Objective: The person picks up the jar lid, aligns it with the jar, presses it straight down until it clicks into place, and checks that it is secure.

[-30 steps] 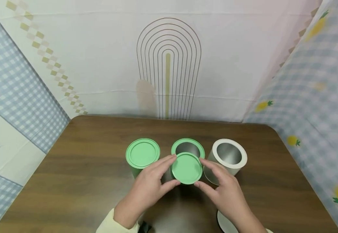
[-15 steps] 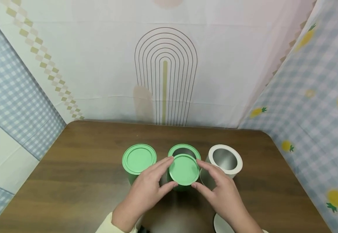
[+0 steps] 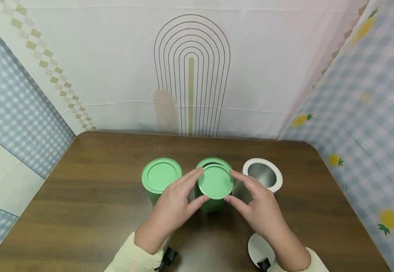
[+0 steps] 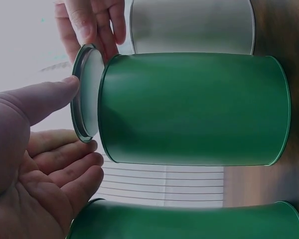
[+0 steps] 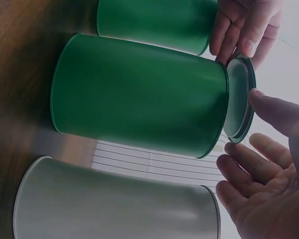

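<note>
One green lid (image 3: 215,181), round, recessed top, held level or nearly so just above the mouth of the middle green can (image 3: 213,205) and set toward the person, so that a dark crescent of the opening shows behind it; whether lid and rim touch cannot be told. Left hand (image 3: 174,206): thumb and fingers clamped on the lid's left edge. Right hand (image 3: 259,206): the same grip on the right edge, thumb toward the person. Middle green can: upright, glossy dark green sides. Left green can (image 3: 153,199): upright beside it, its top covered by a pale green lid (image 3: 161,176). White can (image 3: 278,178): upright to the right, uncovered, metallic inside. White disc (image 3: 258,244), dark-edged: on the table beside the right wrist, partly hidden. Table (image 3: 95,211): brown wood-grain top, rounded far corners. Backdrop (image 3: 122,56): pale cloth printed with nested arches.
</note>
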`<state>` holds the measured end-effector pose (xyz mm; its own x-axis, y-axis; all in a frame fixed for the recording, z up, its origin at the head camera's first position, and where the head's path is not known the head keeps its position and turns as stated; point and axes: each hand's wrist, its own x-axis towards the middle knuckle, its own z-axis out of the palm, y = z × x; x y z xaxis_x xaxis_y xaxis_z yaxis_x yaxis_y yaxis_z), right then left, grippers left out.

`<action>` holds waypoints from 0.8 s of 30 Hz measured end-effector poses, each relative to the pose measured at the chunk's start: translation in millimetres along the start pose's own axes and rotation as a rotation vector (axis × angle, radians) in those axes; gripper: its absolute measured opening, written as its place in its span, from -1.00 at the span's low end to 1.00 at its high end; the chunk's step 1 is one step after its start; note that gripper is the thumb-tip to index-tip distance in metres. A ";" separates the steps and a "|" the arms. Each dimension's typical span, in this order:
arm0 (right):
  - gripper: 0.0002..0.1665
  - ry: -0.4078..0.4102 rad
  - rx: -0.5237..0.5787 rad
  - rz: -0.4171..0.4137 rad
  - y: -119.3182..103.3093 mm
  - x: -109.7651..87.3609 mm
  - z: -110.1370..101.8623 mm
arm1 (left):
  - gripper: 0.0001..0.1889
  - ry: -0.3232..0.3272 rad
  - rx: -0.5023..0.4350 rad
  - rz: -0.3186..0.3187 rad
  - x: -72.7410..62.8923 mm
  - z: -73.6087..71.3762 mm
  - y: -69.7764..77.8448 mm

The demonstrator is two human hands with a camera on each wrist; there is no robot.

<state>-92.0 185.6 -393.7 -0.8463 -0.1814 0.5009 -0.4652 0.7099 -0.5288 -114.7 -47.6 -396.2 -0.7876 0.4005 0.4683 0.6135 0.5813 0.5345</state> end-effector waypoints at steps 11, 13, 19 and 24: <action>-0.25 -0.035 -0.018 0.028 3.9 6.1 -1.3 | -0.31 -0.027 0.012 -0.019 2.3 5.3 1.4; -0.25 -0.036 -0.019 0.030 4.3 7.8 -1.2 | -0.32 -0.032 0.020 -0.017 3.5 6.0 1.6; -0.26 -0.057 0.002 0.041 5.1 11.9 0.3 | -0.32 -0.040 0.020 -0.038 5.4 7.5 2.2; -0.26 -0.068 -0.005 0.056 5.5 16.3 -0.6 | -0.33 -0.025 0.031 -0.025 9.0 9.9 2.0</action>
<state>-108.3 186.9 -388.1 -0.8867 -0.1868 0.4229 -0.4154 0.7236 -0.5513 -121.1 -35.9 -397.9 -0.8043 0.4031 0.4366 0.5915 0.6133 0.5234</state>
